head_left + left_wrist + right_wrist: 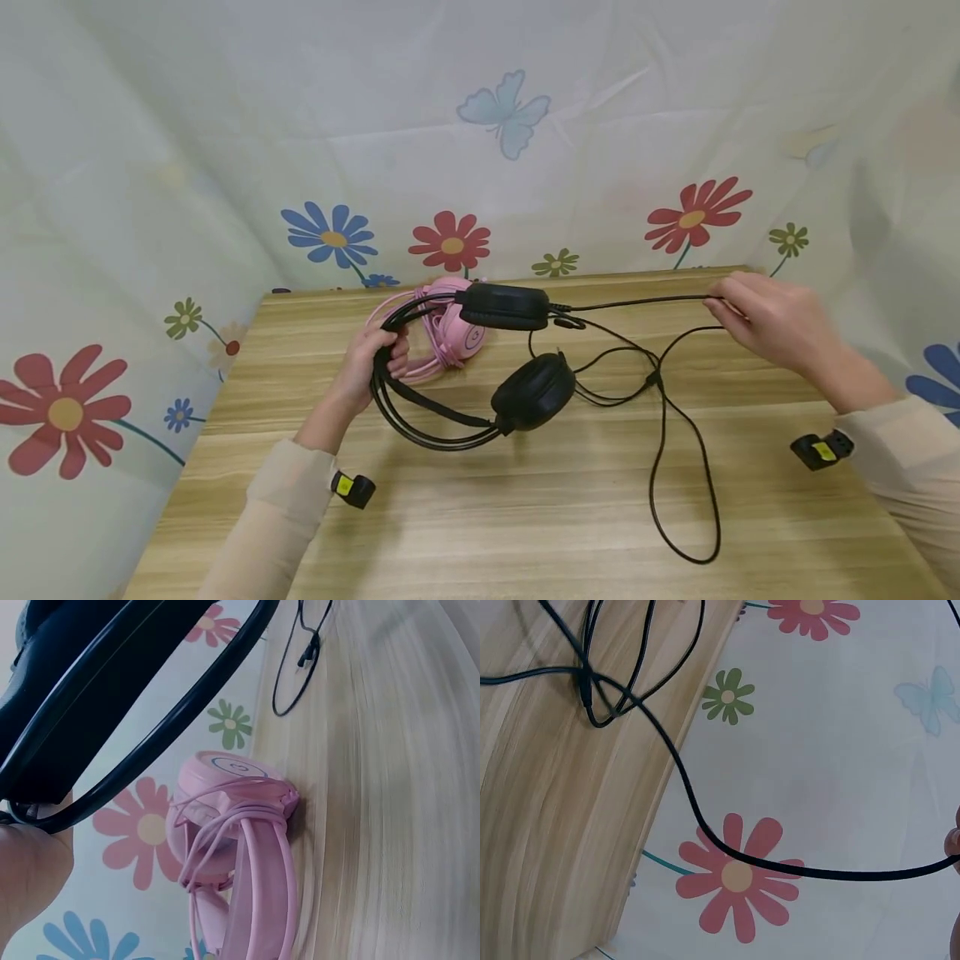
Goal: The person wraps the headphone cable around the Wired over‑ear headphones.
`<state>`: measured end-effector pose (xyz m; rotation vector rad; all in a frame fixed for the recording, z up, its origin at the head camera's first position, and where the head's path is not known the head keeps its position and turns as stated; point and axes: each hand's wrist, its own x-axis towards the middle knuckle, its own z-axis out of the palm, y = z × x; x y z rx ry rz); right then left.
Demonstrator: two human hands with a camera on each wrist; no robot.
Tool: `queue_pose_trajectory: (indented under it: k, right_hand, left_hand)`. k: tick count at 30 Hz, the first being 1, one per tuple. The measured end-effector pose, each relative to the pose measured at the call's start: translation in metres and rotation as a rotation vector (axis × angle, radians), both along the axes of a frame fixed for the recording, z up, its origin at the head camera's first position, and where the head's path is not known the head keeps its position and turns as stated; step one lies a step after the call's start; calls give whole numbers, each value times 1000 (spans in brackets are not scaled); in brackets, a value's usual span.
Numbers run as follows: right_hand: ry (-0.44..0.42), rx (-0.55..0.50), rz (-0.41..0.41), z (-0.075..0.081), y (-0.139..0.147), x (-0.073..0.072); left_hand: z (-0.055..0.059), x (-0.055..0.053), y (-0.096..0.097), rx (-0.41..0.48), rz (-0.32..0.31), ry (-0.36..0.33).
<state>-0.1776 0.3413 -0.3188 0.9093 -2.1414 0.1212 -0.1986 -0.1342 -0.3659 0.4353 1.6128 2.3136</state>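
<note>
Here's the worktop (480, 517); above its middle, the black over-ear headset (525, 400), my left grip (367, 362) curled round its headband (435, 405), earcups (504, 307) toward the right edge; pink headset (459, 329) behind, near the far edge; my right grip (772, 321) pinches the cable (637, 300), drawn rightward.

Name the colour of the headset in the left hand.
The headset is black, clearest in the head view.

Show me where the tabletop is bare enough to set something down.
The widest bare patch of table is at the front, between the left sleeve and the looped cable. A smaller one lies between that loop and the right sleeve. The middle is crowded: the left grip holds the black headset over it, the pink headphones behind.
</note>
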Motion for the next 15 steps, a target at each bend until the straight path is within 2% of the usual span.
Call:
queue_pose_trajectory:
  k: [6,9,11,15]
  right_hand:
    - [-2,14,-15,-3,4,3]
    - [31,38,29,-11,5,5]
    - [46,62,69,-17,3,5]
    - [31,96,118,-30,1,6]
  left_hand:
    - [1,2,1,-10,-31,9]
    - [3,2,2,-18,-22,4]
    - [4,3,3,-22,5,-9]
    - [6,4,3,-47,111,-30]
